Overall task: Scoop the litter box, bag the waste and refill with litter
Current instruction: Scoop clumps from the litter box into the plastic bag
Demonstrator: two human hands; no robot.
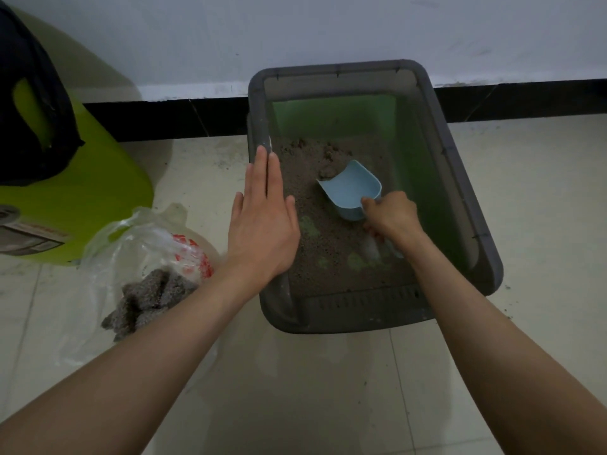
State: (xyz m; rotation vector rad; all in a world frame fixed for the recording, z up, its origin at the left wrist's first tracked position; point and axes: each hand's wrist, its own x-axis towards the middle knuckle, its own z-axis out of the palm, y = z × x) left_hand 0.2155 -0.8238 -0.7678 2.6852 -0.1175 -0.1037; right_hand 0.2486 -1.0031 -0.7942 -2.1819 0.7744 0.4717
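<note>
Fingers of the left hand [262,224] lie straight and close together, the thumb held a little apart, the palm flat over the left rim of the grey litter box [473,205]; whether it presses the rim or only hovers above it I cannot tell. The right hand [392,216] is curled round the handle of a pale blue scoop [353,192], whose open mouth points toward the far end of the box and meets a clump [328,165] lying in the brownish litter [305,257]. That litter covers the near half of the box floor thinly, with green bottom showing in patches and across the far end. On the tiled floor [312,389] just left of the box lies a clear plastic bag [147,244] with red print, holding grey clumped waste [144,297]. Behind it stands a lime-green container [85,192].
</note>
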